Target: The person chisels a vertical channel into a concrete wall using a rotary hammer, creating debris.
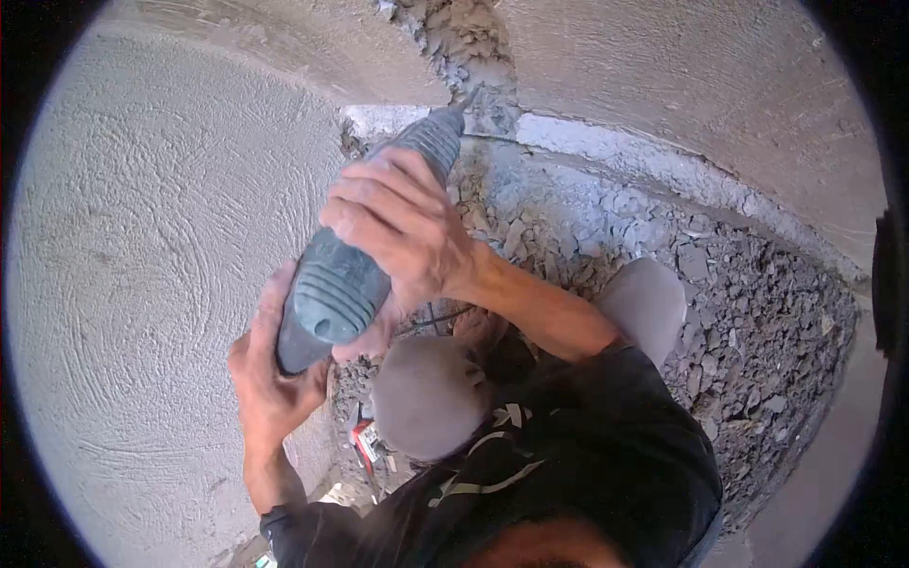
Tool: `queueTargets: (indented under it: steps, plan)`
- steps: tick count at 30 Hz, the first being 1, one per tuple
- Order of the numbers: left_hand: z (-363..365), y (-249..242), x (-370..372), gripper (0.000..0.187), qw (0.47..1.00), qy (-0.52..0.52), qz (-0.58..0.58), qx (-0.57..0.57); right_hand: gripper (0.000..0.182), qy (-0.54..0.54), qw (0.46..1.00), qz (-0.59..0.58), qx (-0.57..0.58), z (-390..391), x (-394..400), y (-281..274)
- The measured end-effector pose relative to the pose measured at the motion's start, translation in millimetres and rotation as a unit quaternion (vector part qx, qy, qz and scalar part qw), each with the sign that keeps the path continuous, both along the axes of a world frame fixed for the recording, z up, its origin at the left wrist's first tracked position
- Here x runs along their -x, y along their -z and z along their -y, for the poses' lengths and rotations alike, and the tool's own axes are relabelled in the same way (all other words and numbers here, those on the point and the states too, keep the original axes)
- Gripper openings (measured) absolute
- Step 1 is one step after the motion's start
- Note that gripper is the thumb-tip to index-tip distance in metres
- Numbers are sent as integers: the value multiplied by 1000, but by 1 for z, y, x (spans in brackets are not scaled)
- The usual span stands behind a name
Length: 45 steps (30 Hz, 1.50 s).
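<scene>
I hold a grey-green power hammer drill [355,256] with both hands, its nose pointing up into a chiselled groove [469,57] in the plastered wall. My right hand [398,222] wraps over the top of the tool's body. My left hand [270,369] grips its rear handle from below. The bit's tip [467,97] meets the broken cement at the corner. My knees in grey trousers [431,398] are bent beneath the tool.
Rough swirled plaster wall [151,265] fills the left. Broken cement rubble [739,303] covers the floor at right, bordered by a pale ledge [625,151]. A red-handled tool [363,440] lies on the floor by my knee. A black cable [436,322] trails from the drill.
</scene>
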<state>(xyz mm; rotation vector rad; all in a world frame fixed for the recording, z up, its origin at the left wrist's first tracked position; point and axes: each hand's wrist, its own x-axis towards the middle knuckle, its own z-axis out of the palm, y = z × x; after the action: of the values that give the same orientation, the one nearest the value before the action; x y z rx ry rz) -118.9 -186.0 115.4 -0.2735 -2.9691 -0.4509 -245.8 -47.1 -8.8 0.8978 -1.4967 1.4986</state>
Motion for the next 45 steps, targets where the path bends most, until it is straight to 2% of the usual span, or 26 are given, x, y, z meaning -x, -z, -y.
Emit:
queueTargets:
  steps: [1,3,8,11,15,17,18,22,25,27,29,31,34,36,39,45]
  plan:
    - [-2,3,6,87,1000,0,1,2,95,0,1000,1,2,-1,6,6]
    - [-8,12,21,88,996,-44,77,14,96,11,1000,4,8,-2,18,30]
    - [-18,0,43,94,986,8,105,125,104,58,997,38,38,3,6,53]
    - [-25,-21,67,88,979,15,118,164,96,49,994,40,86,-1,18,39]
    - [-26,-45,106,84,976,-42,142,156,101,89,991,26,102,12,60,14]
    - [-28,-51,125,81,982,-25,87,167,100,116,987,26,110,13,75,6]
    - [-29,-55,136,72,975,39,46,213,99,138,984,25,112,13,81,4]
    - [-35,-43,165,68,970,76,89,211,96,168,979,60,103,15,94,32]
    - [-34,-13,160,68,968,62,70,232,95,133,986,85,54,6,88,62]
    - [-42,-1,141,68,972,28,79,221,94,140,986,65,63,4,78,74]
    - [-39,6,122,72,974,-24,113,195,94,99,989,78,78,9,62,81]
    - [-32,13,104,76,978,-8,95,186,94,80,991,70,76,7,46,83]
    - [-18,23,83,80,974,-54,206,81,94,14,997,75,13,2,29,81]
    - [-12,31,67,80,979,-47,181,77,93,3,998,68,6,3,20,78]
    - [-14,22,47,79,988,-33,137,57,90,-15,998,59,-10,-1,11,65]
    - [-32,-17,20,80,995,-8,65,78,92,-9,999,38,38,-18,-12,16]
